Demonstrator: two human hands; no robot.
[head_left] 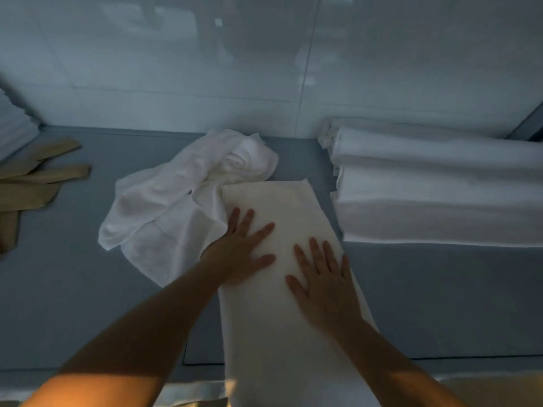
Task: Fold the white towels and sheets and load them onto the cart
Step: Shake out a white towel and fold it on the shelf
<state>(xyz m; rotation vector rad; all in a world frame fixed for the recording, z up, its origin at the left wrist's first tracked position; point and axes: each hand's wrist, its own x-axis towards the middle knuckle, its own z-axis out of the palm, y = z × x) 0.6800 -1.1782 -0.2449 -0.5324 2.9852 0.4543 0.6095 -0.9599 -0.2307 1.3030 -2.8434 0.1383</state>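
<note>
A long white towel (273, 207), folded into a narrow strip, lies on the grey table (73, 274) and hangs over its near edge. My left hand (241, 248) presses flat on the strip's left side with fingers spread. My right hand (323, 277) lies flat beside it on the right half, fingers straight. A crumpled white towel (176, 195) lies unfolded just left of the strip, touching its far left corner. A stack of folded white linens (435, 189) sits to the right.
Tan folded cloths (32, 180) lie at the table's left edge. More white linen (13, 124) shows at the far left. A glossy tiled wall (264, 69) rises directly behind the table.
</note>
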